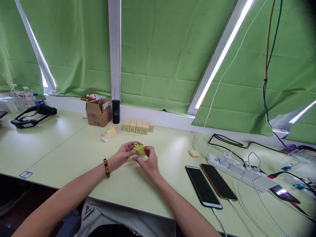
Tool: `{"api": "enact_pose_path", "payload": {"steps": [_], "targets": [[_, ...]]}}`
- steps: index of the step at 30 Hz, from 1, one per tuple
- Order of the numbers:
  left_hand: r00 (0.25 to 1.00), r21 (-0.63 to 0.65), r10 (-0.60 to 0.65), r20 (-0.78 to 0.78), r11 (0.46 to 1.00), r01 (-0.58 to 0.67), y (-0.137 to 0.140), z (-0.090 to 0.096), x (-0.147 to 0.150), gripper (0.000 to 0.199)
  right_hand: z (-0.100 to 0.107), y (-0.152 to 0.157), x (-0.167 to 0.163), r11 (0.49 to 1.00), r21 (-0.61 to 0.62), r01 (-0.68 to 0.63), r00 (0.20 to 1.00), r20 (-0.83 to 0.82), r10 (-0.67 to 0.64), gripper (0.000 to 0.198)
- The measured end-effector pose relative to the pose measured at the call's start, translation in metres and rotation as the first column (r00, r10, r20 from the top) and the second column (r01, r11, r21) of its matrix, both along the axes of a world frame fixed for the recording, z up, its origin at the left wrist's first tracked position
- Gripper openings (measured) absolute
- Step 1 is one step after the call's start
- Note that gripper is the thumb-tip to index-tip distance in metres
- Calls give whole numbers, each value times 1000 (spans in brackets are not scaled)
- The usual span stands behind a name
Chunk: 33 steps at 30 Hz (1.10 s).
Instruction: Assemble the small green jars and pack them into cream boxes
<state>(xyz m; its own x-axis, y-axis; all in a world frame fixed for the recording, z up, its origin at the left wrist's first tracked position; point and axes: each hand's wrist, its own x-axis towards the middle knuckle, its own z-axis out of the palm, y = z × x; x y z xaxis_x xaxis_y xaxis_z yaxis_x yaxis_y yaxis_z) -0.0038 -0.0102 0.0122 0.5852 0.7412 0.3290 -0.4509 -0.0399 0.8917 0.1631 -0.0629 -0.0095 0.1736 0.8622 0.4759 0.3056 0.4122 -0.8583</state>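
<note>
A small clear container with a green lid (138,149) is held between my two hands above the table. A pale loop sticks up from its lid, and a round yellow label shows on its side. My left hand (124,153) closes on it from the left, thumb and fingers at the lid. From the right, my right hand (150,162) pinches the clear lower part. Fingers partly hide the container. Beyond my left hand, a small tan carton (109,133) lies with its end flap open. Several similar small cartons (139,126) stand in rows behind.
At the back are a brown cardboard box (98,113) and a black tumbler (116,112). To the right lie two phones (204,187), a power strip (237,171) with tangled cables, and a small beige block (195,153). A black headset (33,115) rests at far left.
</note>
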Motion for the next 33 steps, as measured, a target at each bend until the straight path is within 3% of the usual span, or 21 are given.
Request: {"api": "enact_pose_path", "payload": {"steps": [8,14,16,19,22,24,28,33], "targets": [[998,-39,33,59,999,-31,4,0,-5,58,0,3,1,998,-38,-45,987,-156,39,53],[973,134,224,-52,967,-215,6,-3,-3,53,8,4,4,966,-11,-259,867,-443,227,61],[943,251,319,-98,924,-287,4,-4,-1,49,9,3,6,952,5,-307,834,-480,271,63],[880,465,461,-115,808,-362,0,-5,2,46,9,4,7,924,29,-381,786,-517,340,54],[814,634,563,-142,683,-362,-1,-6,2,50,7,5,8,888,44,-459,714,-577,397,47],[786,698,598,-158,631,-340,-1,-8,2,51,7,6,8,857,40,-514,655,-627,421,46],[765,748,624,-160,582,-319,-2,-8,2,50,8,5,9,803,28,-595,556,-707,437,44],[762,772,623,-176,568,-286,-4,-6,2,46,8,5,10,775,12,-632,537,-714,449,41]]}}
